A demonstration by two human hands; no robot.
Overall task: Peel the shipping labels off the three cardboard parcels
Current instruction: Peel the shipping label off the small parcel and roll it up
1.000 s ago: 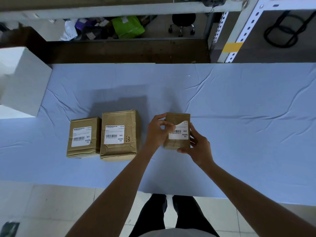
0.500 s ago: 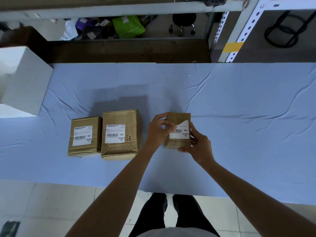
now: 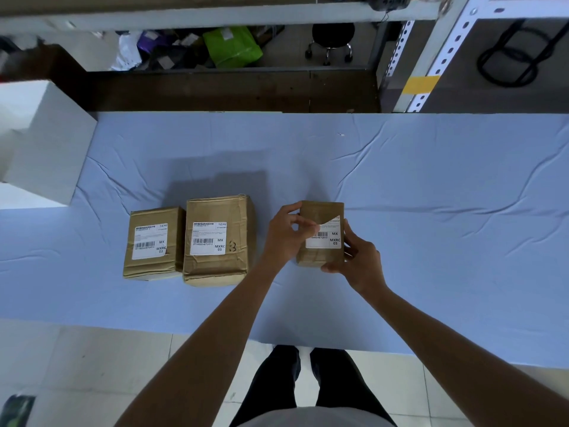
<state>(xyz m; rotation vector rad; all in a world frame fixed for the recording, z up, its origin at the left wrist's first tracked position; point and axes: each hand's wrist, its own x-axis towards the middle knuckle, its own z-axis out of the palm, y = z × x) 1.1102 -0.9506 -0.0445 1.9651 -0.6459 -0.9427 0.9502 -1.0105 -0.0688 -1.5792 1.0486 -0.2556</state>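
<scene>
**While one hand braces, the other peels**

Because the small brown cardboard parcel at the right end of the row looks light enough to skid, the right hand does well to clamp its right side and near corner. The left hand pinches the raised top-left corner of the white shipping label. The upper part of that label stands free of the cardboard, while the barcode half is stuck flat. I'd say the peel is best drawn low and slow, diagonally toward the near right corner rather than straight up. The pinch should shift closer to the peel line as it goes, or the paper may tear.

All this sits on a creased pale blue cloth covering the long table. Behind the table stands a white perforated metal rack, and a plain white box sits at the left edge. The large crumpled brown parcel and the medium brown parcel stand close side by side, well apart from the hands, and both labels are untouched. Beyond the table are a bright green bag and a black stool.
</scene>
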